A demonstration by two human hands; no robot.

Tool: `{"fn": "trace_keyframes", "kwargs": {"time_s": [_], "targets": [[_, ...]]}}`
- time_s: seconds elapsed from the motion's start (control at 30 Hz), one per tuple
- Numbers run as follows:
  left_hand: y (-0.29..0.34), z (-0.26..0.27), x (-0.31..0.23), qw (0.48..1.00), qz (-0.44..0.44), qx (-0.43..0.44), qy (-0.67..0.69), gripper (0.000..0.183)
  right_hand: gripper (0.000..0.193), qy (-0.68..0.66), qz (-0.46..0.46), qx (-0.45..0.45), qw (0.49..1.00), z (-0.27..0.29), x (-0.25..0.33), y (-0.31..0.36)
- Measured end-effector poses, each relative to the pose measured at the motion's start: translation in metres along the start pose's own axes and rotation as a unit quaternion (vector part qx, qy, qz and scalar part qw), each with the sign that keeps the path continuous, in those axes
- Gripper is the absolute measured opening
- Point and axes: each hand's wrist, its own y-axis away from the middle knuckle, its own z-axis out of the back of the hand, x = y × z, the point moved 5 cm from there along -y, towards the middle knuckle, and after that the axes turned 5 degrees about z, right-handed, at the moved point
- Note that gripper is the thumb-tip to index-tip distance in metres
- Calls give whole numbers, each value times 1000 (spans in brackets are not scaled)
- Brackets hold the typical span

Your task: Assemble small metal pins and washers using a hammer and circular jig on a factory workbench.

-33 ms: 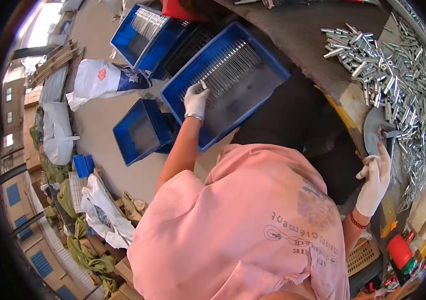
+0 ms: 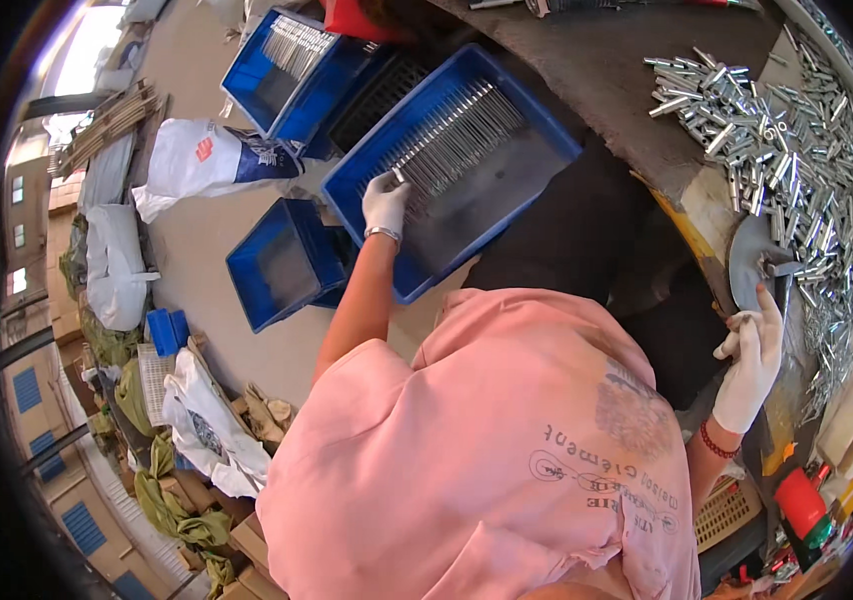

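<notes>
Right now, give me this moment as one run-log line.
left hand: gloved, at row of metal rods in blue bin | right hand: gloved, by grey disc | metal pieces: heaped

Markings: the pink shirt (image 2: 477,430) carries dark printed lettering (image 2: 602,503) (inverted in this view), in several lines beside a ringed motif and a faded graphic. The upper white sack (image 2: 172,165) bears a red mark (image 2: 205,149) and pale characters on a dark blue panel (image 2: 257,160). The lower white sack (image 2: 237,455) shows a dark emblem (image 2: 207,432); its detail is too small to read.
</notes>
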Motion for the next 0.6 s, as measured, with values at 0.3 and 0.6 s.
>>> {"fn": "trace_keyframes", "kwargs": {"time_s": [0.3,0.6], "targets": [[-78,18,86,976,-69,-73,-191,45,47,-25,-46,-13,999,2,0,-4],[-41,34,2,984,-3,-104,-147,42,39,-31,-59,-2,998,-1,9,1]]}}
